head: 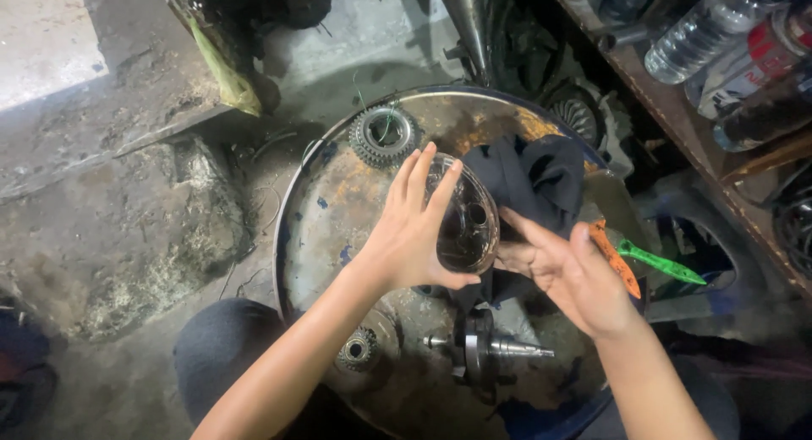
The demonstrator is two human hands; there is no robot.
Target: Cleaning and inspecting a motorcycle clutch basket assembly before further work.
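Note:
My left hand [412,233] grips a round metal cup-shaped engine part [465,220], fingers spread over its rim, above a rusty blue drum lid [317,212]. My right hand [567,271] supports the part from the right, holding a dark cloth [529,178] against it. A gear cluster [381,136] lies at the lid's far edge. A crankshaft [486,349] and a small bearing-like gear [358,349] lie near me on the lid.
Orange- and green-handled pliers [647,261] rest at the drum's right edge. A wooden shelf [677,119] on the right carries plastic bottles [702,30]. Rough concrete floor [118,229] spreads left. My knee [224,347] is at the drum's near-left.

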